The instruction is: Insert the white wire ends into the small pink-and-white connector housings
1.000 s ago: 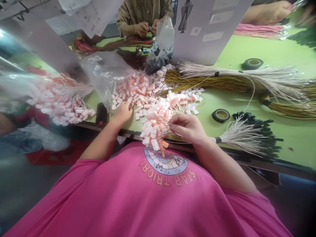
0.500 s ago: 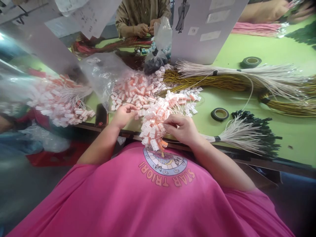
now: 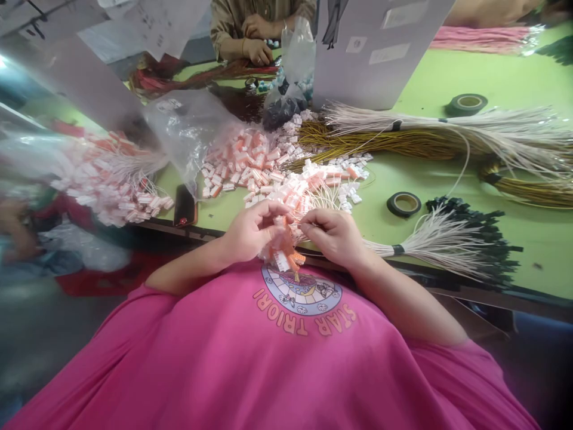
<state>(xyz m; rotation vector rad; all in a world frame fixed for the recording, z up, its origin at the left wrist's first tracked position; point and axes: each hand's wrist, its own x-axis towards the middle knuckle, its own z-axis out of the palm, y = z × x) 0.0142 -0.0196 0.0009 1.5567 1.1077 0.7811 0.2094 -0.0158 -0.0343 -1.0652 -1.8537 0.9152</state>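
Observation:
At the table's front edge, my left hand (image 3: 253, 232) is closed, thumb and fingers pinching what looks like a small white-and-orange plastic connector, partly hidden by the fingers. Just to its right, my right hand (image 3: 335, 236) pinches a thin white wire, its fingertips nearly meeting the left ones. Between and below both hands hangs a bunch of wired connectors (image 3: 283, 254), some drooping over the edge against the pink shirt. Beyond them lies a heap of loose white and orange connectors (image 3: 244, 160).
Right of my hands are a black-tipped bundle of white wires (image 3: 430, 245) and a tape roll (image 3: 403, 204). Yellow-brown wires (image 3: 430, 149), a second tape roll (image 3: 466, 104) and a clear bag (image 3: 179, 128) lie farther back. A co-worker's hands (image 3: 259, 39) are across the table.
My left hand has moved right and toward me, from beside the loose connectors to my right hand. My right hand stays almost in place. The co-worker's hands across have shifted.

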